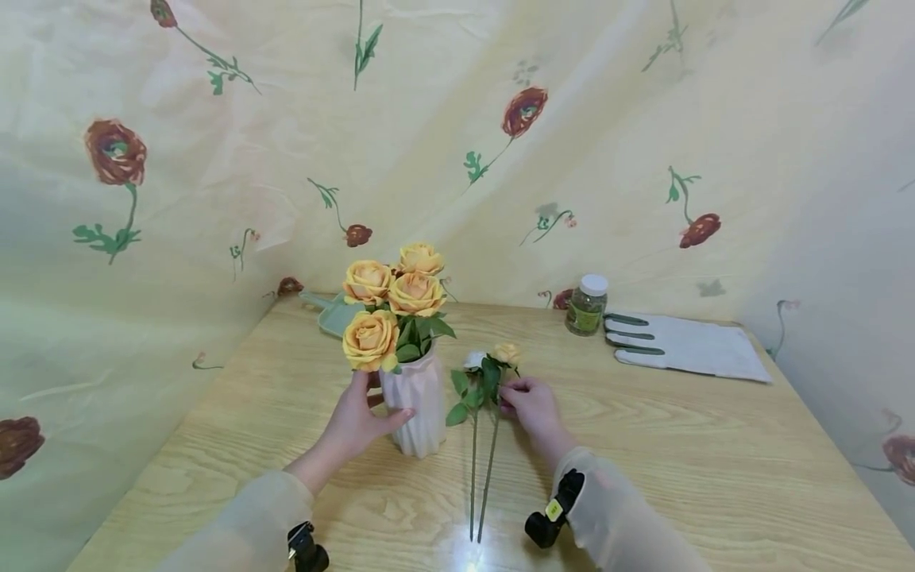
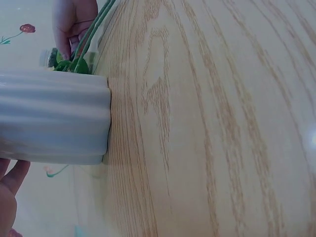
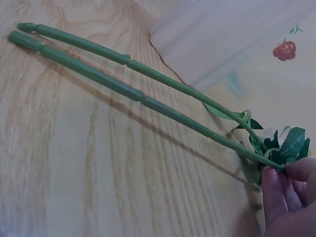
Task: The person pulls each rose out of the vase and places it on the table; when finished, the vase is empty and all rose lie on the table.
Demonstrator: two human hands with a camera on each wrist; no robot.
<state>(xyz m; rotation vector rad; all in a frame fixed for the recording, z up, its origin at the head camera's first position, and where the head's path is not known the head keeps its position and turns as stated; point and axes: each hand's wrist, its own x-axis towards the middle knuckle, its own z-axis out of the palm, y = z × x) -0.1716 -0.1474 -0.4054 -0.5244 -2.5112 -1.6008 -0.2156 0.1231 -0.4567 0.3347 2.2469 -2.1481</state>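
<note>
so, closest in, a black camera (image 1: 545, 530) sits at the cuff behind the right hand (image 1: 532, 409). ahead of it, the right thumb and fingertips pinch the stem of a yellow rose (image 1: 507, 354), near its leaves; a white rose (image 1: 474, 360) is just left of that pinch, and both stems run back toward the person. further left, the left hand (image 1: 356, 419) grips a pale fluted vase (image 1: 416, 409), thumb across its near side; it stands upright on the wooden table (image 1: 643, 445). above that grip, four larger roses (image 1: 415, 295) rise from it. beyond the left grip lies a green dustpan (image 1: 336, 318); beyond the right, a lidded jar (image 1: 587, 310) stands beside a white glove (image 1: 700, 349), before flowered cloth (image 1: 415, 143).
</note>
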